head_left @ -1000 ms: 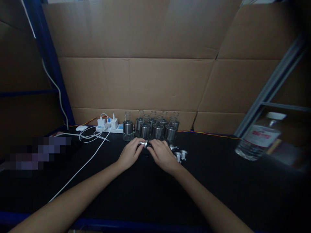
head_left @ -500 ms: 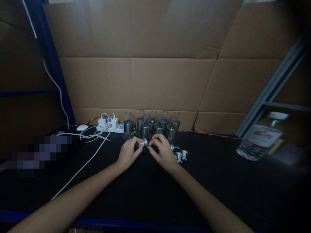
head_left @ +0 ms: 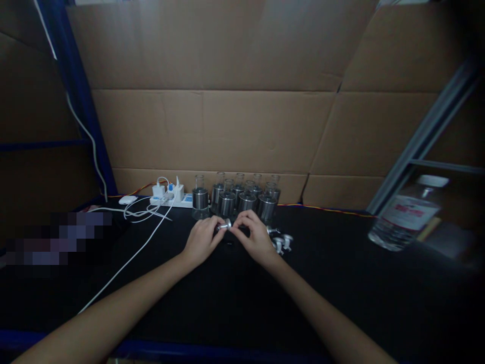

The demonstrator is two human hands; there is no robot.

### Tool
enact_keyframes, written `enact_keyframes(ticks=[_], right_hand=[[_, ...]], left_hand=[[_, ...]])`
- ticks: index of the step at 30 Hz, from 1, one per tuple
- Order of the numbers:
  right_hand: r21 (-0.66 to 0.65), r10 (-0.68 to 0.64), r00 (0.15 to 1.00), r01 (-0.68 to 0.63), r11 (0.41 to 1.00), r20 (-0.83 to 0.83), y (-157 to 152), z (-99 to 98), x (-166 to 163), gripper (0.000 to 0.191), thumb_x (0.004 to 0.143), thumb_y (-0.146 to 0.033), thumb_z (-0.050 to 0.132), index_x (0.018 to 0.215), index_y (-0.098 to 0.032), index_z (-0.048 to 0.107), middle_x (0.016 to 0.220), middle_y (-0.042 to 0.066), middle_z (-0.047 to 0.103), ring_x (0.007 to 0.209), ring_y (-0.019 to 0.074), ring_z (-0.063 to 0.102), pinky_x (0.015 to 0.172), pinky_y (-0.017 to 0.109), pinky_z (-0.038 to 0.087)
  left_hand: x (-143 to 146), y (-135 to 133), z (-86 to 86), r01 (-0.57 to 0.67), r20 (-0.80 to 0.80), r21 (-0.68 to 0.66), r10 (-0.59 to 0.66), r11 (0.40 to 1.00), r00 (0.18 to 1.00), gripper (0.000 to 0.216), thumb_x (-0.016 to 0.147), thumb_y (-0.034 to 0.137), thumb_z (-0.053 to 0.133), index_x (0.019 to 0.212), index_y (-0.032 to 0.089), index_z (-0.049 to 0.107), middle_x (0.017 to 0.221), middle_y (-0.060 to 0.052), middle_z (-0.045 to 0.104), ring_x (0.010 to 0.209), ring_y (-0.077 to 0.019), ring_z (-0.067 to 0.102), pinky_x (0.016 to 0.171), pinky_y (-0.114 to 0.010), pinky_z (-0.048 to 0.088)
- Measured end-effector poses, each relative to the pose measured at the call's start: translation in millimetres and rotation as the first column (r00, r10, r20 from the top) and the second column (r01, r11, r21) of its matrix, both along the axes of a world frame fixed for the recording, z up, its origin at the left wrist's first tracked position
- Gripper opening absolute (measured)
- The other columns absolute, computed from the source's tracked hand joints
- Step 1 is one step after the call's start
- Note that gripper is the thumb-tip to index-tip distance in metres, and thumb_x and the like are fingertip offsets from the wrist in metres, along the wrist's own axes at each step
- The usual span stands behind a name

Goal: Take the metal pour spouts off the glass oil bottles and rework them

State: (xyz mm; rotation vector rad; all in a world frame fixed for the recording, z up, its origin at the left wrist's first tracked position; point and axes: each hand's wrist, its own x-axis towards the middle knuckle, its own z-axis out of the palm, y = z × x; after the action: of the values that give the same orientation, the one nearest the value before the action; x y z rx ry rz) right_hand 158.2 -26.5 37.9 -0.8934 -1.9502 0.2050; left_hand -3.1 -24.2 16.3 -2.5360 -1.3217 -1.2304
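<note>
Silver metal fitting [head_left: 228, 224]: was held over the black tabletop [head_left: 235, 308].
Left hand [head_left: 201, 239]: was closed around its stem.
Right hand [head_left: 256, 239]: was pinched narrow at its disc end; contact could not be told.
Metal-sleeved glass bottles [head_left: 247, 201]: were grouped behind both hands.

Left fingers [head_left: 214, 221] and right fingers [head_left: 246, 221] bent, tips close, forearms [head_left: 151, 289] aslant

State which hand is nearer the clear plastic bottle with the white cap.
Right: the right hand is left of the clear plastic bottle; the left hand is farther left.
</note>
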Motion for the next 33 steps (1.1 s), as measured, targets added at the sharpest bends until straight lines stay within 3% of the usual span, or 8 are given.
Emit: enact_keyframes(ticks=[6,14,22,28,33], right_hand=[[-0.044,0.115,0.990,-0.112,0.993,0.078,1,6.3,7,0.008,0.076,-0.018,0.048,0.068,-0.017,0.051,0.079,0.002,0.045,0.076,0.0123,0.047,0.069,0.026,0.039],[-0.094,0.148,0.984,-0.138,0.986,0.103,1,8.3,10,0.007,0.076,-0.019,0.047,0.070,-0.017,0.050,0.081,0.003,0.046,0.071,0.0109,0.047,0.063,0.024,0.041],[0.063,-0.050,0.991,0.043,0.997,0.124,3,-0.4,4,0.008,0.075,-0.016,0.047,0.073,-0.018,0.054,0.084,0.004,0.046,0.080,0.0137,0.049,0.072,0.027,0.042],[0.110,-0.229,0.961,0.213,0.971,0.156,-4,-5.8,-5,0.010,0.075,-0.019,0.046,0.074,-0.018,0.057,0.088,0.006,0.048,0.079,0.0153,0.050,0.070,0.029,0.043],[0.161,-0.309,0.930,0.280,0.946,0.200,-7,-7.5,-9,0.014,0.076,-0.020,0.045,0.074,-0.018,0.058,0.088,0.007,0.049,0.081,0.0173,0.049,0.070,0.031,0.043]], left_hand=[[2,-3,4.4,-0.012,-0.177,0.016,0.015,1.000,0.984,0.019,0.085,0.028,0.034,0.083,0.018,0.049,0.079,-0.001,0.056,0.077,-0.0161,0.050,0.069,-0.029,0.034],[2,-3,4.8,0.002,-0.155,0.047,0.005,0.999,0.988,0.019,0.084,0.028,0.035,0.080,0.018,0.051,0.076,-0.002,0.056,0.075,-0.0161,0.049,0.069,-0.029,0.033],[2,0,1.6,-0.093,-0.102,0.002,0.093,0.996,0.990,0.017,0.083,0.029,0.036,0.085,0.018,0.049,0.078,-0.002,0.056,0.075,-0.0174,0.050,0.069,-0.030,0.035],[3,-1,1.5,-0.098,-0.086,0.007,0.098,0.995,0.991,0.017,0.084,0.028,0.034,0.087,0.018,0.047,0.079,-0.002,0.056,0.076,-0.0175,0.051,0.071,-0.030,0.036],[3,0,1.3,-0.103,-0.070,-0.003,0.103,0.995,0.992,0.017,0.084,0.028,0.034,0.088,0.018,0.046,0.080,-0.003,0.057,0.077,-0.0174,0.052,0.071,-0.031,0.036]])
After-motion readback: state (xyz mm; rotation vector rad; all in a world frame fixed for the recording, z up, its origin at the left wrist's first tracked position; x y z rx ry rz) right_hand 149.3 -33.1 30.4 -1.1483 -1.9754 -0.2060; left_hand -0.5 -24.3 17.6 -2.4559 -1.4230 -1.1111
